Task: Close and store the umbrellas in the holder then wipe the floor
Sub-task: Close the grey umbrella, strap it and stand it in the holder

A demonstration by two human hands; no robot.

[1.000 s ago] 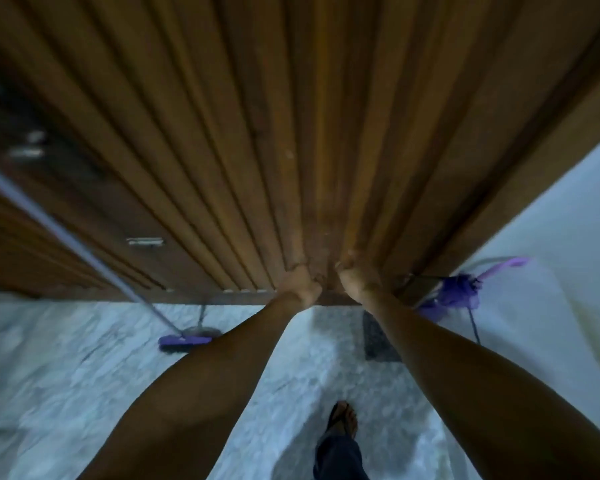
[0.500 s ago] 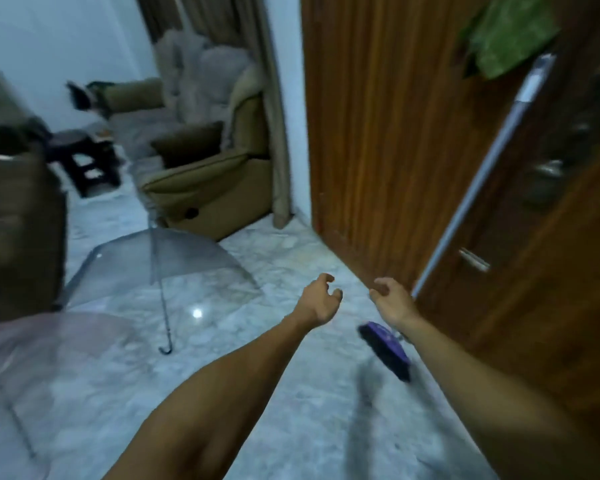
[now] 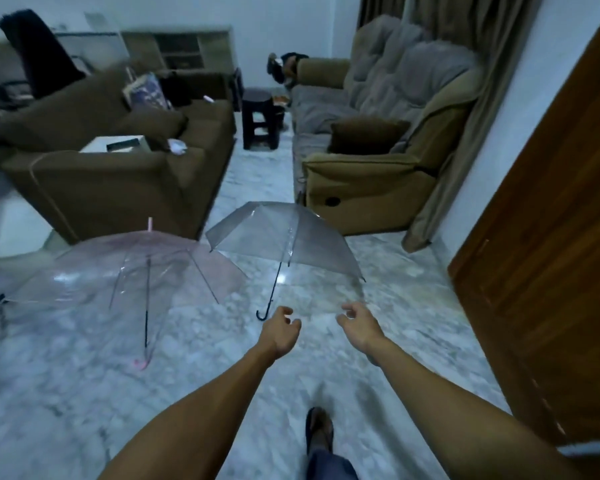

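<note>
Umbrellas: two open on floor, pink umbrella (image 3: pixel 136 268), clear umbrella (image 3: pixel 288 237); left hand (image 3: pixel 279 332), right hand (image 3: pixel 359 327) empty, loosely curled

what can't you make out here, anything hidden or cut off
Head view only:
- Umbrella holder: nowhere in the frame.
- A third canopy at the left edge: cut off and blurred, so whether it is an umbrella is unclear.
- Items on the far shelf: too small and blurred.
- Pale bar at bottom right: cut off by the edge.

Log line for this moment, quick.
stage: approach | left hand: empty | right hand: empty | clear umbrella: open, floor | pink umbrella: open, floor
</note>
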